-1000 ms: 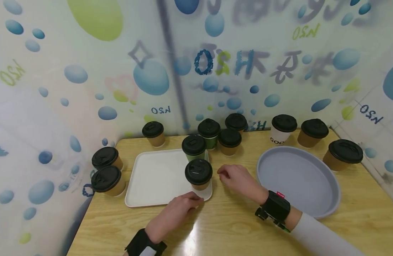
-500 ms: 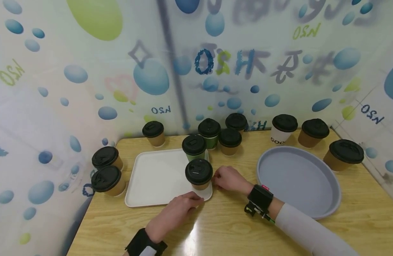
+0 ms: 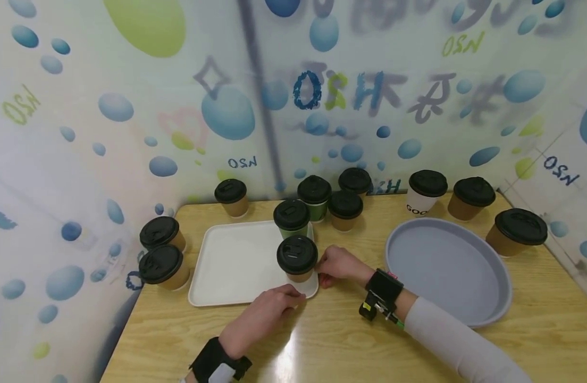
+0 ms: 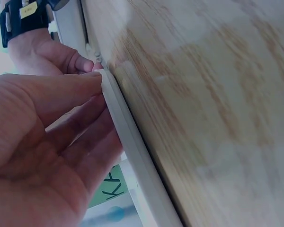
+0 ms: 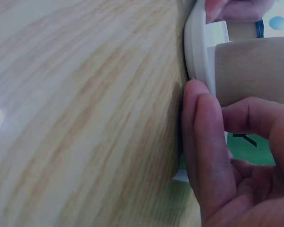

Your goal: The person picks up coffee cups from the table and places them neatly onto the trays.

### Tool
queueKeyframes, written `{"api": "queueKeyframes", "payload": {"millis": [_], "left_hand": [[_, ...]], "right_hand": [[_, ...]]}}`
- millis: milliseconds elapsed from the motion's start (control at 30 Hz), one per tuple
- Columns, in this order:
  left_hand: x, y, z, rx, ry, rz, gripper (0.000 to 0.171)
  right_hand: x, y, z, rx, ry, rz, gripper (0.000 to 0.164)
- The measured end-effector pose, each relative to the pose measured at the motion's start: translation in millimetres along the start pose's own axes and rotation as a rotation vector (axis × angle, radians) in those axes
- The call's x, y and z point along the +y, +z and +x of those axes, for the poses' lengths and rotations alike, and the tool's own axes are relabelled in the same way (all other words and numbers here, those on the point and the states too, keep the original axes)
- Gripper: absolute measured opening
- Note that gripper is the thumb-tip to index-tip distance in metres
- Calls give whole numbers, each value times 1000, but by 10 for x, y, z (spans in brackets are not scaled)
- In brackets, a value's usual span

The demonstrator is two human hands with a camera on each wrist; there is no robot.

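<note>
A white rectangular tray (image 3: 231, 266) lies on the wooden table. On its right end stand a brown paper cup (image 3: 298, 258) with a black lid and, behind it, a green lidded cup (image 3: 292, 218). My left hand (image 3: 267, 314) pinches the tray's front rim near the right corner; the left wrist view shows the thumb at the rim (image 4: 125, 127). At the right side my right hand (image 3: 341, 264) grips the tray edge beside the brown cup. In the right wrist view the thumb (image 5: 246, 113) is inside the rim and the other fingers (image 5: 203, 137) outside it.
A round grey-blue tray (image 3: 449, 271) sits to the right. Lidded cups stand around: two at the left (image 3: 161, 266), one behind the white tray (image 3: 231, 197), several at back centre (image 3: 345, 210), and three at the right, including a white cup (image 3: 425, 191). A patterned backdrop closes the rear.
My right hand has moved left from beside the tray onto its right edge and now grips it. The left hand stays at the front rim; the cups have not moved.
</note>
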State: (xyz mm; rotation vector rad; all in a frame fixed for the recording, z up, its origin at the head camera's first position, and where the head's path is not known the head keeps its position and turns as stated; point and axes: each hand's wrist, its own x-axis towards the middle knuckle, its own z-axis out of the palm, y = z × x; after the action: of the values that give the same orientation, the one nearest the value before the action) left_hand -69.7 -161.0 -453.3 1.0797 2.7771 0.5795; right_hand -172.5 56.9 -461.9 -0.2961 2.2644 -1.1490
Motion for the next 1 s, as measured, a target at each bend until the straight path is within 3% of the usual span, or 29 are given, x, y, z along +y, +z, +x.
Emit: {"api": "queueKeyframes", "payload": {"millis": [200,367,600,1000], "left_hand": [[39,3,40,-61,-21,-19,28],[98,22,77,-88,-40,-37,29],[186,84,104,-68,28,-47,32],[310,96,145,-79,79,-37,31]], "right_hand": [[49,-45,-21,-22,32,15,24],[110,-86,-89,-21,-8,26,25],[239,-120,-240,-21,-21,10,25],[309,-182,-387,2,-7,-6,22]]}}
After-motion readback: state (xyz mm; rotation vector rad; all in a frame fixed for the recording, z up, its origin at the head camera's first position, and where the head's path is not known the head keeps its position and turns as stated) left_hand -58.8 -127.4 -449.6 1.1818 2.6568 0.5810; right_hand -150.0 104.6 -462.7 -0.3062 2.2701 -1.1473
